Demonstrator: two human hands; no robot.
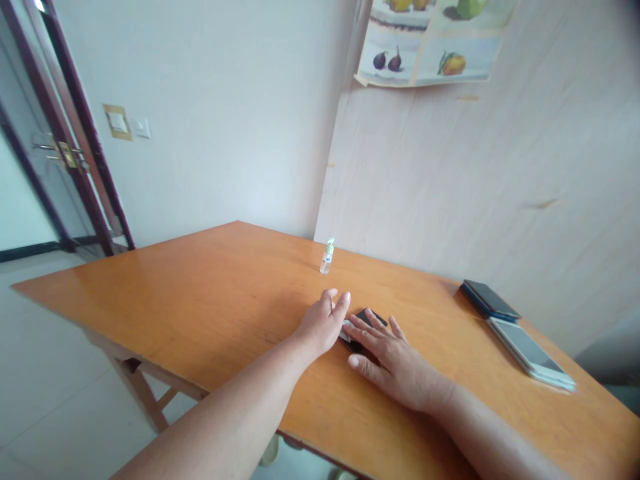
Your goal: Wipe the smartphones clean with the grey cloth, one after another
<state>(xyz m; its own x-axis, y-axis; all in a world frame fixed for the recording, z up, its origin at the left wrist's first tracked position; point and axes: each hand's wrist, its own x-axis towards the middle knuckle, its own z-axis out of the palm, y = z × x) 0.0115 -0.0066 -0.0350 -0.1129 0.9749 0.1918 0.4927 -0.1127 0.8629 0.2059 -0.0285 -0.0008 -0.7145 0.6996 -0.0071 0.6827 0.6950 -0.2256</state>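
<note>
A dark, flat, phone-like object (373,316) lies on the wooden table, mostly covered by my hands. Across its left part is a small white piece, like a wipe or tissue (346,331). My right hand (393,360) lies flat with spread fingers, its fingertips on the white piece and the dark object. At the left end of that object is my left hand (323,323), thumb raised and apart from loosely bent fingers. Some of its fingers are hidden, and whether it touches the object cannot be made out. Beyond both hands stands a small clear pump bottle (326,259) with a pale green top.
On the right side of the table (200,287) lie a dark tablet-like device (490,300) and a white-framed tablet (533,353), close together. A wall stands behind the table, with a fruit poster (425,50) on it. At the far left is a door (70,133).
</note>
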